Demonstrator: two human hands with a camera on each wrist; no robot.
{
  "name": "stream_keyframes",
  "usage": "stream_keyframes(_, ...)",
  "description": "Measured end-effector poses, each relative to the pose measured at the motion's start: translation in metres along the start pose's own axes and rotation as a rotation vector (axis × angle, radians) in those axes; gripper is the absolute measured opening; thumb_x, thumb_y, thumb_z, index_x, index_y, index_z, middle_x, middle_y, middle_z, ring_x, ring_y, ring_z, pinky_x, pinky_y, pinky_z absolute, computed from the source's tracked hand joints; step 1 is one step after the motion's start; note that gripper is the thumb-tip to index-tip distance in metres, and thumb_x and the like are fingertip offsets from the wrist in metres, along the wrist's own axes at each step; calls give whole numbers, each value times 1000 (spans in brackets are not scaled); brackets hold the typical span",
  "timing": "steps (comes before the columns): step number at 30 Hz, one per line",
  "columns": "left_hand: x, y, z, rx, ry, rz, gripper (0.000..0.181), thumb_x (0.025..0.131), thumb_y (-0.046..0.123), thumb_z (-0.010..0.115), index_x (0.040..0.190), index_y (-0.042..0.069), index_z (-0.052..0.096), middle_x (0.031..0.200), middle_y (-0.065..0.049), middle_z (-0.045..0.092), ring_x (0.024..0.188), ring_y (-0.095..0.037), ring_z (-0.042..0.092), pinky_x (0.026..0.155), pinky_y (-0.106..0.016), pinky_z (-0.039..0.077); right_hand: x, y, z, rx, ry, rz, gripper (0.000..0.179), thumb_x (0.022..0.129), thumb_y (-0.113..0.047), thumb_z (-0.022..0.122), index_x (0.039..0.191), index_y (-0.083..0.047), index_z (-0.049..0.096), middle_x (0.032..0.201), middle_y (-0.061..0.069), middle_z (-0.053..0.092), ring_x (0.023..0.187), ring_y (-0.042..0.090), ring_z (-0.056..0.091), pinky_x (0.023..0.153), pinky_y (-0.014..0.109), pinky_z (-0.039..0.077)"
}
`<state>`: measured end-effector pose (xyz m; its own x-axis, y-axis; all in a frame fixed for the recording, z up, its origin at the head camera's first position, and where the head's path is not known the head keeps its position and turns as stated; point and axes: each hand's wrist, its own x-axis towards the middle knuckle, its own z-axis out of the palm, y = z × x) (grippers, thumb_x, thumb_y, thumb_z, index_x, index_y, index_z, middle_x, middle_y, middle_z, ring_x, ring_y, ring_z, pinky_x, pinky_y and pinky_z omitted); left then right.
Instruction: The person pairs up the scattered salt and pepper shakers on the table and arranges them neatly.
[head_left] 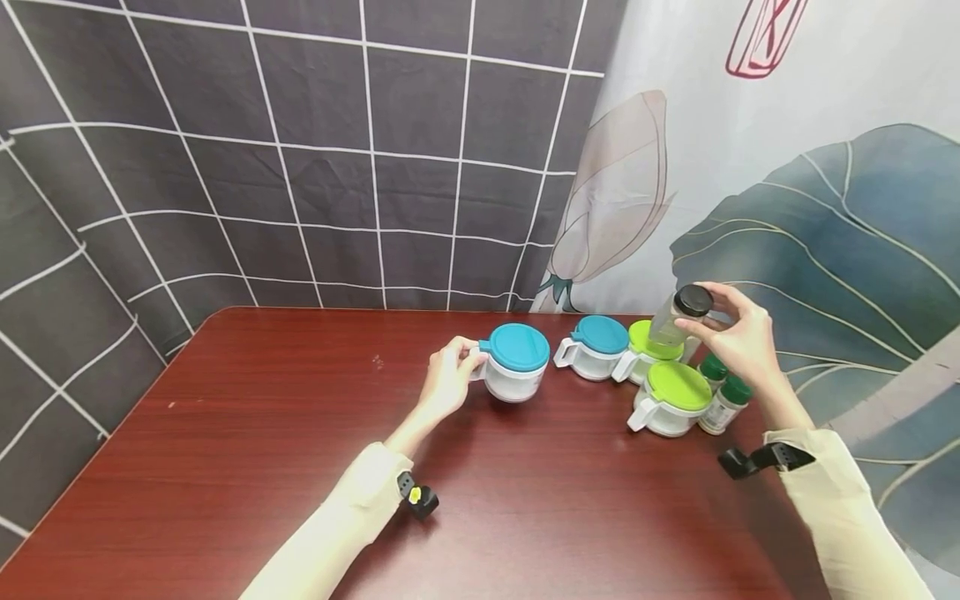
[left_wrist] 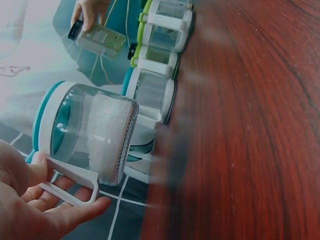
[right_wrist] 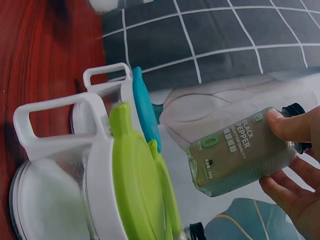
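Note:
My left hand (head_left: 445, 382) grips the white handle of a clear seasoning jar (head_left: 516, 367) with a blue lid. White grains fill part of that jar (left_wrist: 107, 135), and its base is off the table in the left wrist view. With thumb and fingers, my right hand (head_left: 741, 337) holds a black pepper bottle (right_wrist: 240, 152) near its black cap. The bottle is raised above two green-lidded jars and tilted. The nearer green-lidded jar (head_left: 678, 392) overlaps the farther one (head_left: 641, 343) in the head view.
Another blue-lidded jar (head_left: 596, 348) stands between the held jar and the green-lidded ones. Two green-capped bottles (head_left: 724, 407) are at the right. Another black cap (right_wrist: 197, 231) shows beside the green lids. A dark tiled-pattern curtain (head_left: 315, 167) hangs behind the red-brown table (head_left: 300, 433).

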<state>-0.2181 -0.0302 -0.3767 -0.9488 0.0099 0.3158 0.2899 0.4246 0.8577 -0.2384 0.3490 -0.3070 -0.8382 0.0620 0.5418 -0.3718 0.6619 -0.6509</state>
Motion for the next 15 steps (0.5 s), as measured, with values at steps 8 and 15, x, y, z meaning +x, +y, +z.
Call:
stream_keyframes(8, 1, -3, -7, -3, 9, -8, 18, 93, 15, 62, 104, 1, 65, 99, -17, 72, 91, -27, 67, 82, -39, 55, -1, -2, 9, -6, -18, 31, 60, 74, -5, 81, 129, -4, 57, 101, -30, 52, 91, -20, 52, 75, 2, 46)
stream_keyframes(15, 3, -5, -15, -16, 28, -20, 19, 93, 14, 62, 105, 0, 65, 102, -19, 71, 94, -30, 68, 86, -42, 55, 0, -10, 15, -10, -23, 25, 61, 74, -8, 81, 130, -7, 58, 102, -28, 53, 90, -21, 52, 76, 2, 46)
